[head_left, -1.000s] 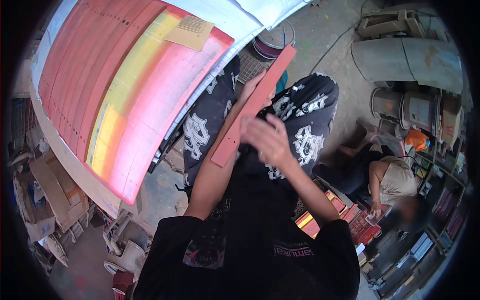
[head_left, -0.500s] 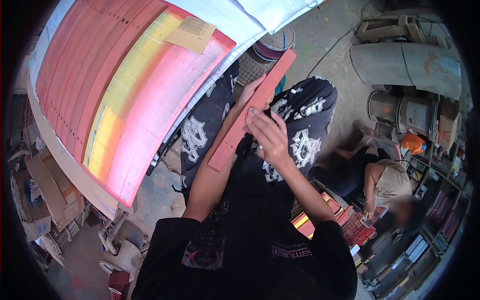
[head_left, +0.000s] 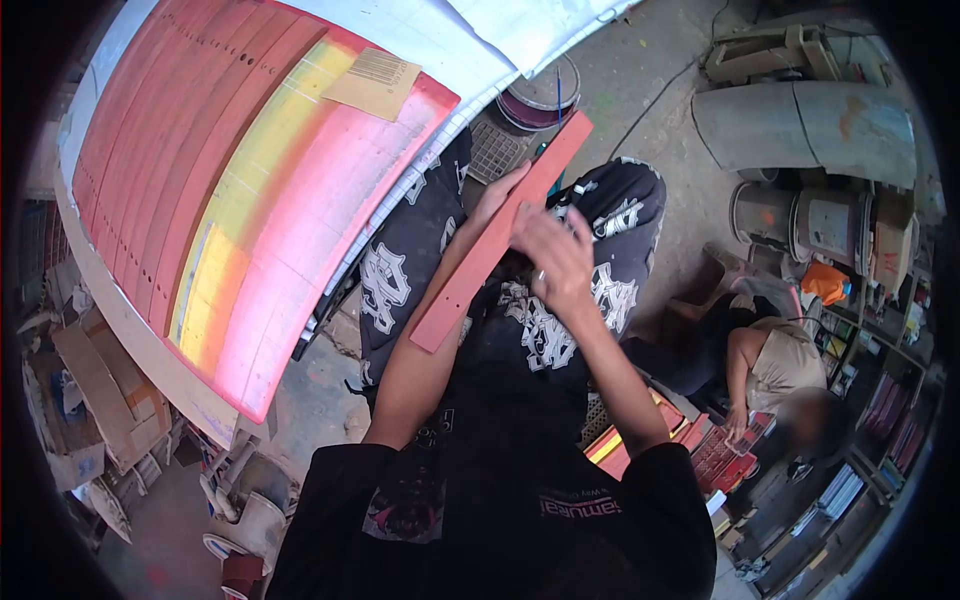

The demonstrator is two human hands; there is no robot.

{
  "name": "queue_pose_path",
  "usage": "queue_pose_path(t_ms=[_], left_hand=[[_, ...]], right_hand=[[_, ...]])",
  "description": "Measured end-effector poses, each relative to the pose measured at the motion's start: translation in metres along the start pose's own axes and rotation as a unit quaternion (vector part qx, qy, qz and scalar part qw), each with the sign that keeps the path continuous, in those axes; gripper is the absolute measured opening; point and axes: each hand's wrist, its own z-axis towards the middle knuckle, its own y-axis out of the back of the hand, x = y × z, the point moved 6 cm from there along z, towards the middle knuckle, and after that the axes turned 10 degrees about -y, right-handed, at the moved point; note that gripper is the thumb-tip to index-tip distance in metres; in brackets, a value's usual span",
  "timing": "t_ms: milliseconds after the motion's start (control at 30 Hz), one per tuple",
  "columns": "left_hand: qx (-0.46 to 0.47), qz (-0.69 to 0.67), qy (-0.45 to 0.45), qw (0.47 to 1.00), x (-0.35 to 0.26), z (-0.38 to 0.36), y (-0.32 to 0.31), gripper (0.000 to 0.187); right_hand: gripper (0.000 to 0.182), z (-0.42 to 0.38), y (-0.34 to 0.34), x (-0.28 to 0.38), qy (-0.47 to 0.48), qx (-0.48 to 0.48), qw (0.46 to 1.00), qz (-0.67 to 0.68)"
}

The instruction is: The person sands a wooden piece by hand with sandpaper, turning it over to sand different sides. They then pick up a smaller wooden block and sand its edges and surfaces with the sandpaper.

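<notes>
The left hand [head_left: 497, 196] is closed around the back of a long red strap [head_left: 500, 232] near its middle, holding it slanted above the lap, while the right hand [head_left: 556, 252] curls its fingers against the strap's near edge — whether it pinches cannot be told. Both strap ends hang free, the upper one over the concrete floor [head_left: 650, 70], the lower one just beside the tabletop [head_left: 110, 300] with its pink-and-yellow board [head_left: 260, 220]. The left palm is hidden — another person [head_left: 775, 365] sits well apart at right.

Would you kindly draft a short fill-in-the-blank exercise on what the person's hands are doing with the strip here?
1. Both hands hold a long, flat ____ strip with punched holes.
2. The left hand grips the strip from ____ it.
3. The right hand touches the strip over the person's ____-and-white patterned trousers.

Missing words: red; behind; black
</notes>
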Motion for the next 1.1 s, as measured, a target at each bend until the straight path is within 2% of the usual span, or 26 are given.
queue_pose_path(t_ms=[33, 67, 100, 133, 167, 233, 267, 300, 333, 367, 400, 467, 500, 533, 600, 633, 667, 767, 800, 867, 900, 933, 1000, 1067, 1100], left_hand=[[0.006, 0.021, 0.002, 1.0, 0.0, -0.003, -0.002, 0.045], [0.015, 0.042, 0.003, 0.999, 0.0, -0.005, -0.003, 0.046], [0.026, 0.062, 0.001, 0.998, -0.001, -0.005, -0.007, 0.047], [-0.029, 0.075, -0.001, 0.997, -0.001, -0.005, -0.006, 0.051], [0.013, 0.044, -0.001, 0.999, -0.001, 0.0, -0.006, 0.051], [0.089, -0.02, -0.004, 0.996, 0.002, 0.012, 0.016, 0.05], [0.192, 0.043, 0.015, 0.98, -0.002, 0.009, 0.013, 0.044], [0.1, 0.037, 0.007, 0.994, -0.003, 0.014, 0.018, 0.045], [0.005, 0.031, 0.002, 0.999, -0.003, 0.012, 0.012, 0.046], [-0.092, 0.025, -0.002, 0.995, 0.001, 0.005, 0.007, 0.047], [-0.19, 0.037, -0.004, 0.981, -0.003, -0.01, -0.019, 0.048], [0.073, 0.031, 0.018, 0.997, -0.001, -0.001, -0.004, 0.045], [0.206, 0.025, 0.026, 0.978, -0.004, -0.006, -0.016, 0.044], [0.201, 0.018, 0.025, 0.979, -0.003, -0.006, -0.014, 0.042], [-0.014, 0.017, -0.005, 1.0, -0.003, 0.003, 0.0, 0.047], [-0.127, 0.01, -0.02, 0.992, -0.002, 0.0, 0.006, 0.049], [-0.157, 0.052, -0.032, 0.986, -0.006, 0.005, 0.004, 0.053], [0.137, 0.079, 0.009, 0.987, -0.006, -0.001, -0.012, 0.052], [0.099, 0.08, 0.008, 0.992, -0.003, -0.002, -0.002, 0.052], [0.026, 0.081, 0.008, 0.996, 0.003, -0.005, 0.008, 0.051], [-0.005, 0.084, 0.005, 0.996, 0.002, -0.003, 0.005, 0.051], [0.072, 0.08, 0.005, 0.994, 0.004, 0.001, 0.002, 0.051], [0.074, 0.093, -0.001, 0.993, 0.006, 0.0, -0.001, 0.051], [0.095, 0.08, -0.005, 0.992, 0.003, 0.0, -0.003, 0.05], [-0.012, 0.057, -0.01, 0.998, 0.0, 0.003, -0.003, 0.05]], right_hand=[[0.053, 0.006, 0.001, -0.018, -0.006, -0.019, 1.0, -0.008], [0.037, 0.019, 0.005, -0.031, -0.041, -0.027, 0.998, -0.047], [0.036, 0.021, 0.007, -0.039, -0.062, -0.037, 0.995, -0.065], [0.043, 0.015, 0.005, -0.035, -0.064, -0.043, 0.996, -0.037], [0.051, 0.008, 0.001, -0.027, -0.062, -0.053, 0.997, -0.007], [0.036, -0.008, -0.003, 0.011, 0.009, -0.015, 0.999, 0.045], [0.041, -0.015, -0.006, 0.025, 0.005, 0.007, 0.999, 0.047], [0.047, -0.019, -0.008, 0.031, -0.001, 0.029, 0.998, 0.047], [0.045, -0.015, -0.006, 0.024, 0.029, 0.019, 0.998, 0.056], [0.037, -0.009, -0.011, 0.002, 0.038, 0.016, 0.999, 0.009], [0.034, 0.008, -0.006, -0.016, -0.007, -0.027, 1.0, -0.002], [0.053, 0.034, 0.001, -0.059, -0.075, -0.045, 0.995, -0.041], [0.058, 0.044, 0.004, -0.067, -0.092, -0.052, 0.993, -0.048], [0.056, 0.044, 0.006, -0.061, -0.086, -0.055, 0.993, -0.051], [0.048, 0.036, -0.002, -0.036, -0.051, -0.048, 0.997, -0.012], [0.043, 0.021, -0.009, -0.014, -0.027, -0.033, 0.999, 0.031], [0.039, 0.004, -0.013, 0.015, 0.008, -0.016, 0.998, 0.064], [0.035, -0.005, -0.012, 0.036, 0.071, 0.013, 0.994, 0.087], [0.034, -0.006, -0.01, 0.034, 0.083, 0.02, 0.993, 0.082], [0.038, 0.014, -0.01, -0.011, 0.027, -0.029, 0.999, 0.024], [0.047, 0.028, -0.009, -0.039, -0.01, -0.041, 0.999, -0.005], [0.056, 0.043, -0.003, -0.06, -0.041, -0.043, 0.997, -0.044], [0.054, 0.055, 0.0, -0.08, -0.081, -0.062, 0.992, -0.075], [0.051, 0.054, -0.003, -0.072, -0.073, -0.074, 0.993, -0.046], [0.05, 0.039, -0.007, -0.051, -0.059, -0.071, 0.996, -0.02]])
